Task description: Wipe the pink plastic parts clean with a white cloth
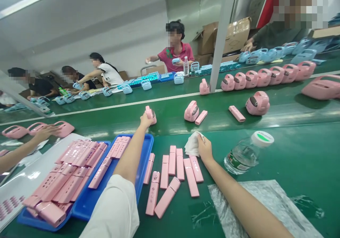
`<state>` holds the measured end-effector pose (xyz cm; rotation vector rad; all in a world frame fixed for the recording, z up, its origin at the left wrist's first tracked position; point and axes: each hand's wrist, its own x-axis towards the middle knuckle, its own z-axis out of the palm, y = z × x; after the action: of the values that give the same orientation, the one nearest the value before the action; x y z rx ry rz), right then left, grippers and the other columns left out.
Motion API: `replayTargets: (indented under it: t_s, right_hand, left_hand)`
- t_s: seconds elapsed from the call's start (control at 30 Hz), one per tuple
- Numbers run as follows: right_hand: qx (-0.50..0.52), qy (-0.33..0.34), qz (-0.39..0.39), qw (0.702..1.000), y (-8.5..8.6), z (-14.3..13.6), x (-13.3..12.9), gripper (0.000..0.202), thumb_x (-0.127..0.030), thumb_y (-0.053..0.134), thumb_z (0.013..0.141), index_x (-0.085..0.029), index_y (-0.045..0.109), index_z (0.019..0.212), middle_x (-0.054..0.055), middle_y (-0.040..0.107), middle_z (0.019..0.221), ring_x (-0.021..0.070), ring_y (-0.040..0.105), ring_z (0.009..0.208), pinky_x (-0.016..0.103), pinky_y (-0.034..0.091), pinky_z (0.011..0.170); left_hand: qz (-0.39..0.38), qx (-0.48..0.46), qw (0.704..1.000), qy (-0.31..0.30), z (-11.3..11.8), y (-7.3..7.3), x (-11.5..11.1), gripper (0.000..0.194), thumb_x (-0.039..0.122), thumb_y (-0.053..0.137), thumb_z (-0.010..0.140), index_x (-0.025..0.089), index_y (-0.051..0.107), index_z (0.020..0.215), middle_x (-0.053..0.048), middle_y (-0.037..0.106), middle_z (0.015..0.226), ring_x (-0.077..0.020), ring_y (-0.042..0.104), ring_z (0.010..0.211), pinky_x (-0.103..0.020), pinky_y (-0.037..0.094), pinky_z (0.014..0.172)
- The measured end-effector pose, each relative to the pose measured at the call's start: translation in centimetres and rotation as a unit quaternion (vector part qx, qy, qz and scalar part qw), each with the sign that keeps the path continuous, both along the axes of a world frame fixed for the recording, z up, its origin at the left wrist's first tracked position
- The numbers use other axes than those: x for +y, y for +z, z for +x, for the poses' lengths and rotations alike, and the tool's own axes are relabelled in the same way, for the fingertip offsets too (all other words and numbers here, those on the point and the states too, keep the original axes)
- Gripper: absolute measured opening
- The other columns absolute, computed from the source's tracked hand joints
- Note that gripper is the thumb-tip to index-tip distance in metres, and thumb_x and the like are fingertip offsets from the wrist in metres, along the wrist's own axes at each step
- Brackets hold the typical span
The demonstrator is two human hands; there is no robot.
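My left hand [145,121] reaches out to the belt, its fingers closed around a small pink device with a handle [151,114]. In my right hand [205,148] is a crumpled white cloth [193,144], held just above the green work surface. Under and beside that cloth lie several loose pink bar-shaped pieces [172,160], some with a row of printed button marks. Another pink handled device [191,111] stands on the belt to the right of my left hand, with a pink bar [201,117] touching or close against it.
Blue trays [148,149] of stacked pink bars stand at left. A water bottle [243,153] and grey plastic sheet [261,195] lie right. A co-worker's hand [46,131] touches pink shells at far left. Pink devices [264,78] line the belt's far side; several people work beyond.
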<state>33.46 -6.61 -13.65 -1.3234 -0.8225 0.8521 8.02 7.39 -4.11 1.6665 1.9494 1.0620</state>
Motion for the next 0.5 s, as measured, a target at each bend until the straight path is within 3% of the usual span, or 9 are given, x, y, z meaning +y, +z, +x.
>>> replayTargets:
  t_s: [0.1,0.17,0.27,0.33,0.4,0.5]
  right_hand:
    - [-0.006,0.006,-0.01,1.0,-0.2,0.0,0.0,0.061,-0.077,0.05,0.063,-0.017,0.056,0.061,0.002,0.056,0.057,0.0156,0.046,0.06,0.029,0.037,0.058]
    - [-0.013,0.009,-0.015,1.0,-0.2,0.0,0.0,0.061,-0.077,0.05,0.062,-0.017,0.056,0.06,0.002,0.055,0.056,0.0152,0.045,0.059,0.029,0.037,0.058]
    - [-0.026,0.011,-0.017,0.999,-0.1,0.1,-0.2,0.06,-0.077,0.051,0.062,-0.017,0.056,0.059,0.002,0.055,0.057,0.0154,0.046,0.059,0.029,0.038,0.058]
    - [-0.035,0.014,-0.014,0.999,-0.1,0.1,-0.2,0.059,-0.076,0.051,0.063,-0.017,0.056,0.06,0.002,0.056,0.058,0.016,0.048,0.061,0.029,0.039,0.059]
    - [-0.044,0.017,-0.012,0.999,0.0,0.1,-0.3,0.058,-0.074,0.051,0.065,-0.017,0.057,0.059,0.002,0.056,0.058,0.0162,0.048,0.061,0.029,0.039,0.059]
    - [-0.053,0.02,-0.008,0.998,-0.1,0.1,-0.3,0.056,-0.072,0.051,0.066,-0.017,0.055,0.057,0.002,0.054,0.055,0.0154,0.046,0.059,0.028,0.038,0.057]
  left_hand:
    - [-0.016,0.046,0.999,0.017,0.6,0.6,-2.0,0.044,0.03,0.058,0.088,0.016,0.047,0.128,-0.012,0.047,0.133,-0.0271,0.05,0.117,-0.05,0.043,0.096]
    - [-0.037,0.07,0.997,-0.024,1.8,0.4,-4.1,0.049,0.027,0.061,0.084,0.015,0.046,0.13,-0.014,0.048,0.131,-0.0291,0.048,0.12,-0.047,0.04,0.099]
    - [-0.125,0.093,0.975,-0.157,4.2,-1.0,-7.8,0.042,0.03,0.074,0.07,0.016,0.061,0.107,-0.01,0.065,0.098,-0.0288,0.061,0.099,-0.038,0.046,0.087]
    - [-0.186,0.099,0.949,-0.235,5.6,-2.3,-9.8,0.038,0.035,0.081,0.058,0.018,0.066,0.089,-0.007,0.068,0.081,-0.0282,0.065,0.083,-0.034,0.048,0.075]
    - [-0.218,0.098,0.928,-0.285,6.2,-3.3,-11.0,0.035,0.039,0.078,0.06,0.02,0.066,0.087,-0.004,0.069,0.076,-0.0252,0.066,0.077,-0.03,0.048,0.069]
    - [-0.243,0.09,0.91,-0.324,5.9,-3.7,-10.6,0.027,0.036,0.071,0.068,0.022,0.066,0.091,0.001,0.067,0.067,-0.018,0.064,0.063,-0.025,0.048,0.059]
